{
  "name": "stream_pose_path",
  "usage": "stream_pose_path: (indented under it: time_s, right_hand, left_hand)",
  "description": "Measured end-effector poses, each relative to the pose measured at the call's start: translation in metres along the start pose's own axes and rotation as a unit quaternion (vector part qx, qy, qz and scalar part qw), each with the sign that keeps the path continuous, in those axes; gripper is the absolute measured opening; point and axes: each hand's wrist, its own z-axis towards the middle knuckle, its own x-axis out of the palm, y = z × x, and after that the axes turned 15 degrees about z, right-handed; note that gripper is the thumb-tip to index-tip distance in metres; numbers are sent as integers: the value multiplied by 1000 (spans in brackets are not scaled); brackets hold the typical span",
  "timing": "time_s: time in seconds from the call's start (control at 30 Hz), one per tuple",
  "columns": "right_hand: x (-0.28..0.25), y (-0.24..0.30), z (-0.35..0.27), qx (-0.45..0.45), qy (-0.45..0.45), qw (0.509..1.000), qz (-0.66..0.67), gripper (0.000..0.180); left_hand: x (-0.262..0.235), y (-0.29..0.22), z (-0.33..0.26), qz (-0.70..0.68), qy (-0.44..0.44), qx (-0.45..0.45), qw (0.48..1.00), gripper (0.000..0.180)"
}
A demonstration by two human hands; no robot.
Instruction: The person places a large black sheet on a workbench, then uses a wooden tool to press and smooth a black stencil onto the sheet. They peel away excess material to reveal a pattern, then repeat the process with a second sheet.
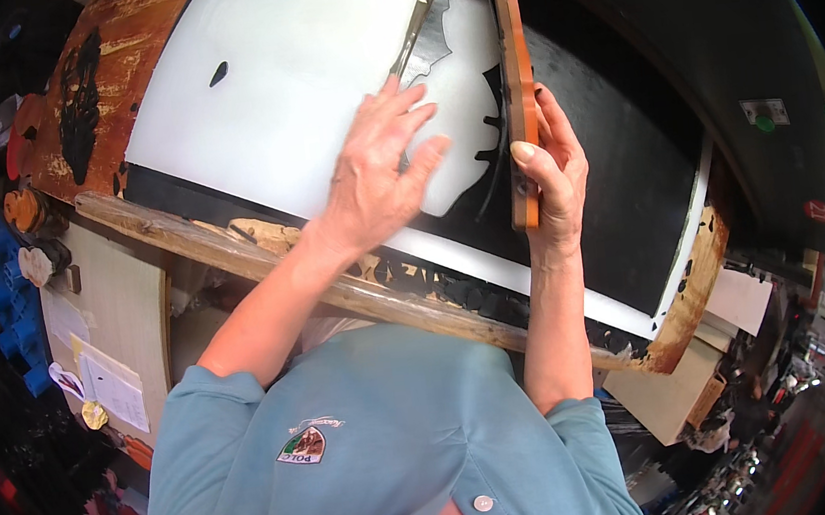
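My right hand (554,167) grips a narrow orange-brown board (518,96), stood on edge with dark parts along its left side. Its thumb lies on the near face and the fingers go behind. Below it lies a black sheet (601,137), with a jagged, notched edge to the left of the board. My left hand (377,161), fingers spread and slightly blurred, is over a white sheet (263,82), close to that edge. A dark, shiny strip (414,36) runs upward from its fingertips. Whether this hand touches the surface I cannot tell.
A wooden rail (200,245) runs along the near edge, with black scraps (435,280) behind it. One small black scrap (218,74) lies on the white sheet. A dark machine body (711,35) with a green button (767,124) stands at right. Blue bins (10,300) are at left.
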Motion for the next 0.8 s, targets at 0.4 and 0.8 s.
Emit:
stream_pose_path:
  time_s: [0.4, 0.8]
  right_hand:
    - [-13, -9, 9, -21, 15, 994, 110, 89]
    - [-65, 13, -50, -108, -70, 992, 20, 97]
  left_hand:
    - [8, 4, -20, 37, 37, -67, 996, 19]
    - [0, -5, 7, 82, -102, 8, 991, 41]
